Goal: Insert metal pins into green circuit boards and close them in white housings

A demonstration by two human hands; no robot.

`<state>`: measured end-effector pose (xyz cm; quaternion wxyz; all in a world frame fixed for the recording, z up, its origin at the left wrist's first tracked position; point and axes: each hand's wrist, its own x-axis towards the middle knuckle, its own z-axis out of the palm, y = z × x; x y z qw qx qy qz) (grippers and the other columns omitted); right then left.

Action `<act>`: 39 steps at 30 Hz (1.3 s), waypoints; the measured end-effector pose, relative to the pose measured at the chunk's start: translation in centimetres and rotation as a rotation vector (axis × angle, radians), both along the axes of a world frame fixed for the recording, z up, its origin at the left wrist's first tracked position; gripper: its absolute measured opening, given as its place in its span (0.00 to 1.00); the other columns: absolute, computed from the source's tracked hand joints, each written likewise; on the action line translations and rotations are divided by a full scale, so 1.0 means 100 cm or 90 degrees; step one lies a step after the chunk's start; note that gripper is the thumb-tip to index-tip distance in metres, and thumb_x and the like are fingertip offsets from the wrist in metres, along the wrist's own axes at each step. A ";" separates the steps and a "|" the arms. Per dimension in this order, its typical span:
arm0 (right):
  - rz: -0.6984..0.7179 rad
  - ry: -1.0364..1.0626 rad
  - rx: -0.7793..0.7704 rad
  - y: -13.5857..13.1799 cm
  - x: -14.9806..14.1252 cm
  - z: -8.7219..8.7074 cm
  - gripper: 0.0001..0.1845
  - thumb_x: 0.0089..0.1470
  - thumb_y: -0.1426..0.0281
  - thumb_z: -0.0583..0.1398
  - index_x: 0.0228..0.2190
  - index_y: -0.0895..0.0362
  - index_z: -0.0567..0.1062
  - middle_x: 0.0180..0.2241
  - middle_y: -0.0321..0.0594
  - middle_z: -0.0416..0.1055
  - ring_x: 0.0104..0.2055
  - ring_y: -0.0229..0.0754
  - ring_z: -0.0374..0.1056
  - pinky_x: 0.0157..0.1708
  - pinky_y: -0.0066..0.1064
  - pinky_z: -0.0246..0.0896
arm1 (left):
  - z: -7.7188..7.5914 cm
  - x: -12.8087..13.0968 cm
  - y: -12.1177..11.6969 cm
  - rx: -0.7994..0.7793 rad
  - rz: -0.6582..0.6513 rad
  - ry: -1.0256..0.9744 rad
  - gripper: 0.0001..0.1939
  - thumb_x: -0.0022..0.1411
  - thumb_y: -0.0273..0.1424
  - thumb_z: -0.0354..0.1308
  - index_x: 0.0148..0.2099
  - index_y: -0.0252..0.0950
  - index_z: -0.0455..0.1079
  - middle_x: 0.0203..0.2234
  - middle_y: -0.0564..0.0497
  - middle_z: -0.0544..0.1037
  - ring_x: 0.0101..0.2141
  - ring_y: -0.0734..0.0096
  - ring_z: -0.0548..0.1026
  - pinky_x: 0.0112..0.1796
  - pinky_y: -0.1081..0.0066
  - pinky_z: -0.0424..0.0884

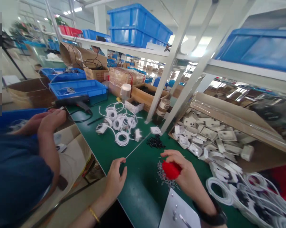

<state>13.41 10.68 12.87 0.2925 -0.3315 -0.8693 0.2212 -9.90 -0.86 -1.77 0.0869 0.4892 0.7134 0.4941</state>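
My left hand [116,178] is at the table's near left edge, fingertips closed at the end of a thin white cable [138,145], thumb apart. This cable runs straight to a small white plastic housing [155,130]. In my right hand [181,166] is a rounded red object [171,170], its exact kind blurred and partly hidden by the fingers. It is over a pile of small metal screws [162,175]. Beyond the screws is a heap of small black parts [155,142]. A white plate [178,210] with a few small metal pieces lies below my right hand.
Coiled white cables [122,138] and a white plug [138,135] lie farther back. At right stands a carton of white housings [208,131], with more cable coils [220,191]. Shelf posts [165,69] rise from the table. A co-worker's hands [51,118] are at left, near a heat gun [73,101].
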 end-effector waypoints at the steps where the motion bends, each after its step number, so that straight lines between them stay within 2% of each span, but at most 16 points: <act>1: 0.009 -0.016 -0.004 0.002 -0.010 -0.004 0.06 0.50 0.72 0.56 0.28 0.53 0.73 0.42 0.44 0.73 0.49 0.49 0.65 0.49 0.43 0.61 | 0.000 0.001 0.000 0.003 -0.004 0.008 0.12 0.61 0.30 0.49 0.47 0.37 0.65 0.40 0.45 0.73 0.44 0.59 0.73 0.46 0.55 0.71; 3: 0.019 -0.046 -0.031 0.005 -0.024 -0.009 0.06 0.48 0.75 0.56 0.27 0.54 0.72 0.40 0.44 0.73 0.47 0.47 0.67 0.46 0.39 0.62 | 0.002 0.003 -0.001 0.004 -0.014 0.024 0.12 0.62 0.30 0.49 0.47 0.37 0.64 0.40 0.45 0.73 0.44 0.59 0.73 0.46 0.56 0.71; 9: -0.074 -0.166 -0.171 0.006 -0.042 -0.018 0.10 0.45 0.79 0.54 0.26 0.55 0.72 0.25 0.35 0.73 0.28 0.40 0.67 0.30 0.29 0.59 | 0.002 0.002 0.002 -0.017 -0.021 0.040 0.11 0.62 0.31 0.49 0.47 0.37 0.63 0.38 0.47 0.74 0.43 0.59 0.74 0.46 0.57 0.71; 15: 0.034 -0.162 -0.379 0.009 -0.063 -0.027 0.06 0.46 0.78 0.55 0.26 0.58 0.72 0.24 0.33 0.71 0.26 0.35 0.66 0.24 0.23 0.57 | -0.002 0.000 0.004 -0.033 -0.034 0.049 0.11 0.62 0.31 0.50 0.47 0.36 0.64 0.37 0.47 0.75 0.43 0.60 0.73 0.47 0.59 0.70; 18: 0.026 -0.218 -0.369 0.024 -0.073 -0.043 0.11 0.47 0.73 0.60 0.36 0.60 0.75 0.33 0.39 0.74 0.34 0.39 0.69 0.32 0.27 0.63 | -0.002 0.000 0.004 -0.044 -0.037 0.051 0.10 0.62 0.31 0.50 0.45 0.37 0.64 0.37 0.47 0.74 0.43 0.60 0.73 0.48 0.59 0.69; 20: -0.016 -0.263 -0.303 0.036 -0.074 -0.052 0.26 0.43 0.71 0.65 0.47 0.63 0.72 0.45 0.48 0.70 0.45 0.46 0.67 0.43 0.34 0.62 | -0.003 0.000 0.005 -0.046 -0.038 0.055 0.09 0.62 0.31 0.50 0.45 0.37 0.64 0.38 0.47 0.74 0.44 0.60 0.72 0.48 0.60 0.68; 22: -0.053 -0.290 -0.249 0.044 -0.069 -0.055 0.39 0.38 0.73 0.67 0.54 0.63 0.66 0.54 0.53 0.62 0.54 0.53 0.59 0.51 0.40 0.57 | -0.005 0.000 0.004 -0.045 -0.042 0.062 0.10 0.62 0.31 0.49 0.45 0.36 0.64 0.38 0.47 0.74 0.44 0.60 0.72 0.48 0.60 0.67; 24: -0.057 -0.281 -0.218 0.045 -0.057 -0.051 0.42 0.38 0.75 0.67 0.57 0.61 0.63 0.57 0.53 0.58 0.57 0.55 0.54 0.54 0.44 0.54 | -0.004 -0.001 0.004 -0.039 -0.042 0.065 0.11 0.62 0.31 0.49 0.46 0.35 0.64 0.38 0.46 0.73 0.43 0.60 0.71 0.47 0.61 0.67; 26: -0.048 -0.235 -0.182 0.037 -0.040 -0.044 0.38 0.41 0.76 0.65 0.56 0.60 0.64 0.56 0.51 0.60 0.57 0.52 0.56 0.55 0.44 0.53 | 0.000 -0.002 0.006 -0.043 -0.046 0.054 0.12 0.64 0.33 0.48 0.47 0.35 0.64 0.38 0.46 0.73 0.39 0.63 0.71 0.45 0.62 0.68; 28: -0.072 -0.148 -0.186 0.021 -0.018 -0.040 0.29 0.46 0.74 0.63 0.52 0.59 0.68 0.51 0.47 0.67 0.49 0.47 0.63 0.50 0.40 0.59 | 0.008 -0.003 0.012 -0.077 -0.073 0.038 0.15 0.65 0.35 0.46 0.50 0.34 0.63 0.38 0.47 0.71 0.32 0.66 0.70 0.40 0.64 0.69; 30: -0.154 -0.039 -0.238 -0.002 0.008 -0.044 0.16 0.52 0.70 0.59 0.44 0.58 0.73 0.40 0.43 0.73 0.37 0.41 0.68 0.38 0.34 0.64 | 0.017 -0.003 0.022 -0.128 -0.134 0.050 0.20 0.64 0.36 0.47 0.56 0.35 0.60 0.42 0.46 0.69 0.30 0.69 0.69 0.36 0.65 0.70; 31: -0.206 0.011 -0.273 -0.016 0.022 -0.050 0.12 0.54 0.67 0.57 0.39 0.58 0.74 0.33 0.41 0.74 0.31 0.40 0.68 0.32 0.31 0.64 | 0.021 -0.002 0.030 -0.149 -0.178 0.077 0.22 0.63 0.36 0.49 0.58 0.36 0.58 0.46 0.45 0.67 0.32 0.68 0.70 0.37 0.65 0.70; 33: -0.306 0.076 -0.337 -0.045 0.052 -0.067 0.13 0.57 0.62 0.55 0.34 0.58 0.74 0.24 0.38 0.72 0.24 0.38 0.66 0.25 0.28 0.61 | 0.026 0.001 0.046 -0.175 -0.290 0.161 0.25 0.59 0.32 0.52 0.59 0.38 0.58 0.51 0.43 0.63 0.40 0.63 0.71 0.44 0.63 0.69; 35: -0.385 0.091 -0.363 -0.074 0.082 -0.087 0.15 0.56 0.59 0.55 0.33 0.58 0.73 0.22 0.37 0.71 0.23 0.39 0.66 0.23 0.28 0.60 | 0.029 0.004 0.063 -0.200 -0.396 0.233 0.19 0.56 0.27 0.52 0.51 0.38 0.66 0.49 0.44 0.65 0.45 0.60 0.70 0.48 0.62 0.66; 37: -0.462 0.091 -0.344 -0.102 0.108 -0.106 0.16 0.55 0.57 0.56 0.35 0.58 0.73 0.25 0.40 0.73 0.25 0.41 0.68 0.25 0.30 0.62 | 0.033 0.008 0.076 -0.225 -0.420 0.276 0.10 0.57 0.26 0.50 0.41 0.37 0.69 0.42 0.47 0.70 0.42 0.61 0.71 0.45 0.64 0.67; 39: -0.535 0.089 -0.307 -0.124 0.127 -0.119 0.17 0.55 0.57 0.56 0.36 0.58 0.73 0.28 0.43 0.75 0.28 0.43 0.69 0.29 0.32 0.64 | 0.042 0.012 0.085 -0.228 -0.372 0.314 0.06 0.60 0.28 0.48 0.37 0.37 0.67 0.37 0.49 0.71 0.38 0.63 0.72 0.39 0.66 0.68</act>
